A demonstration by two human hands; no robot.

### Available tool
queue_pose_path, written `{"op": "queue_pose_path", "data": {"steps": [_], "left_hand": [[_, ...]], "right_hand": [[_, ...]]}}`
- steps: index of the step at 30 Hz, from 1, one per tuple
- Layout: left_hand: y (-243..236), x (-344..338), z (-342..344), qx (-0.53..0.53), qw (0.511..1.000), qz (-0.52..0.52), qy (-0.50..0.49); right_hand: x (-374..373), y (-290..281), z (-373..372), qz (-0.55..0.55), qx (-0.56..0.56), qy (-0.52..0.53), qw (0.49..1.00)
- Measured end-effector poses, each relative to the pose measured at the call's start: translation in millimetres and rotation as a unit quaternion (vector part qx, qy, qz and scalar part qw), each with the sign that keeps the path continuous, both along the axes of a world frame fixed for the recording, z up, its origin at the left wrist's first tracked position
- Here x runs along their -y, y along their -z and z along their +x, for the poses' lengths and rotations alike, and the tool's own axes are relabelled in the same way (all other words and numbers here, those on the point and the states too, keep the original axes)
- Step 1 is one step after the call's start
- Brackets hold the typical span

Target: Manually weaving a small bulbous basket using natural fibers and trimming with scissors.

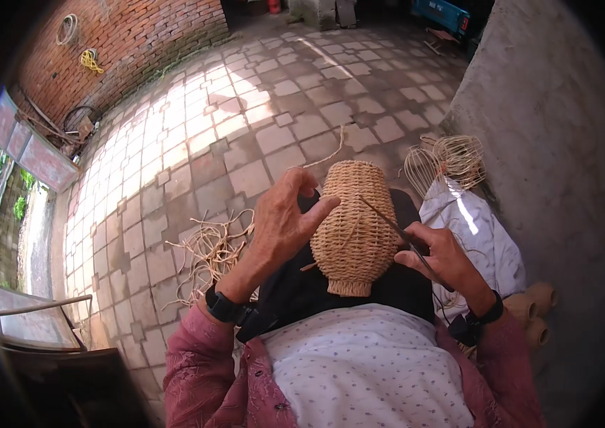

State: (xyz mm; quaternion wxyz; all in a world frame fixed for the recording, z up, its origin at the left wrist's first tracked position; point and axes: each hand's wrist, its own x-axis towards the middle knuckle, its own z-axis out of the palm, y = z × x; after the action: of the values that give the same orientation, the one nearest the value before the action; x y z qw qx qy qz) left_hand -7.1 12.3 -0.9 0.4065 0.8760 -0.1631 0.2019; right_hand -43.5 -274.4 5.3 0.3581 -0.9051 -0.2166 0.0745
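Note:
A woven straw-coloured vessel [354, 242], bulging in the middle with a narrow neck toward me, rests on my lap over dark cloth. My left hand [277, 221] is at its left side, thumb stretched toward the weave and apart from the bent fingers. A thin fibre cord [332, 151] runs out beyond those fingers; whether they touch it, I cannot tell. On the right, my right hand [441, 258] grips a long, thin, dark pointed tool [386, 218], its tip slanting over the weave. A short loose cord end sticks out at the vessel's lower left.
Loose cords [206, 257] lie in a tangle left of my lap. Coiled cords [456, 158] and a white cloth sack [470, 221] are at the right, with several brown woven pieces [520, 307] behind. A rough grey wall [545, 128] borders the right; paving covers the ground.

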Motion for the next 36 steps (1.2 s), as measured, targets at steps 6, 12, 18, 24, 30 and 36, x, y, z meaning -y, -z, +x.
{"op": "queue_pose_path", "data": {"steps": [6, 12, 18, 24, 30, 36], "left_hand": [[36, -17, -64, -0.239, 0.958, 0.1, 0.123], [26, -7, -78, -0.233, 0.965, 0.038, 0.116], [31, -8, -78, -0.213, 0.971, 0.022, 0.106], [39, -6, -78, -0.218, 0.965, 0.004, 0.149], [43, 0, -76, -0.173, 0.963, -0.027, 0.204], [45, -20, -76, -0.166, 0.978, 0.097, 0.084]], "right_hand": [[15, -6, -27, 0.091, -0.351, -0.083, 0.928], [-28, 6, -20, 0.016, -0.399, -0.109, 0.91], [-54, 13, -21, 0.094, -0.327, -0.083, 0.937], [-39, 26, -28, 0.093, -0.125, -0.132, 0.979], [-25, 22, -30, 0.026, -0.087, -0.136, 0.987], [-2, 6, -28, 0.056, -0.192, -0.124, 0.972]]}}
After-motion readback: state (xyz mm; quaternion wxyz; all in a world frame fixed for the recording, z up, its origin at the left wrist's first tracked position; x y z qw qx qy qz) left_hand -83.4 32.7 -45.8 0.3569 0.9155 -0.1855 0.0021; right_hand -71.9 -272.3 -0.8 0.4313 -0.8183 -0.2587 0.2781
